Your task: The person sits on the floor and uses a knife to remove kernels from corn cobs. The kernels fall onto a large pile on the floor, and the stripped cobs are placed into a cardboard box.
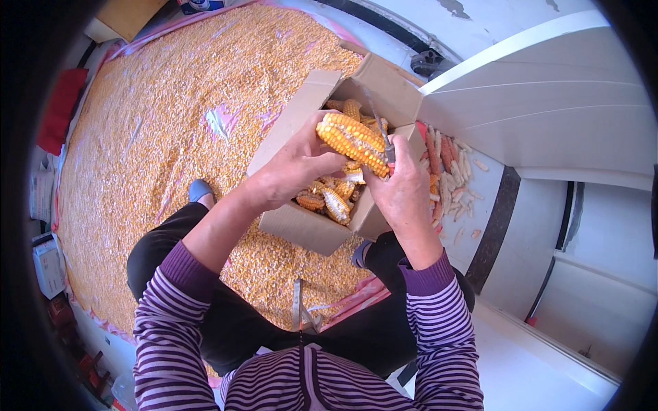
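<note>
A yellow corn ear (349, 137) is held above an open cardboard box (303, 231). My left hand (290, 167) grips its upper left end, and a pale groove without kernels runs along its length. In my right hand (398, 192) is a thin metal tool (379, 120), possibly a screwdriver, its shaft pointing up and away over the box. Most of its handle is hidden by the fingers. The right fingertips also touch the ear's lower end. Inside the box lie several partly stripped corn ears (336, 205), some showing white or brownish cob.
Loose corn kernels (180, 103) cover a pink sheet (354, 303) around the box. Bare cobs (450, 169) are piled at the right, beside a white panel (540, 87). A shoe (429, 62) lies beyond the box, and small cartons (49, 267) line the left edge.
</note>
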### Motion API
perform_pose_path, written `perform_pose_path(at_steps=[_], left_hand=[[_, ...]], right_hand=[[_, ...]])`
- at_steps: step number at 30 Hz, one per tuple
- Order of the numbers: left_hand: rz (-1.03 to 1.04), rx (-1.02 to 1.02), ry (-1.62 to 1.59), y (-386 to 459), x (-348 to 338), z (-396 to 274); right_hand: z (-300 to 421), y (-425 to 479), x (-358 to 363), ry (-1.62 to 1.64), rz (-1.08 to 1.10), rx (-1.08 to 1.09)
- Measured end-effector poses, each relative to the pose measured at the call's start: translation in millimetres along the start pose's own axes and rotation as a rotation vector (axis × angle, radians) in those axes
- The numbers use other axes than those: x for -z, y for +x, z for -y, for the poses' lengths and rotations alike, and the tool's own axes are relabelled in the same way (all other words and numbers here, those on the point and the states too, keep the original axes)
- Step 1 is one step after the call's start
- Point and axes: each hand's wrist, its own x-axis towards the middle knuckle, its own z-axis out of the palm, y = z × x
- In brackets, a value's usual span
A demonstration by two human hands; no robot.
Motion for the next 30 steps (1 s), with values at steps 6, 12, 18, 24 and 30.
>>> perform_pose_path(at_steps=[6,12,18,24,30], left_hand=[[0.021,-0.017,-0.088,-3.4,1.8,-4.0],[0.049,-0.146,-0.07,-7.0,-1.4,-3.7],[0.15,-0.122,-0.08,-8.7,-3.7,-9.8],[0.185,0.063,-0.056,-10.7,-6.4,-9.5],[0.176,-0.072,0.043,-6.2,-7.0,2.6]], right_hand=[[-3.1,7.1,1.3,0.173,-0.18,0.096],[2.1,8.4,11.8,0.868,0.029,-0.44],[1.5,10.5,13.1,0.97,0.017,-0.484],[5.8,10.5,11.6,1.0,-0.009,-0.423],[8.6,7.3,9.0,1.02,0.068,-0.475]])
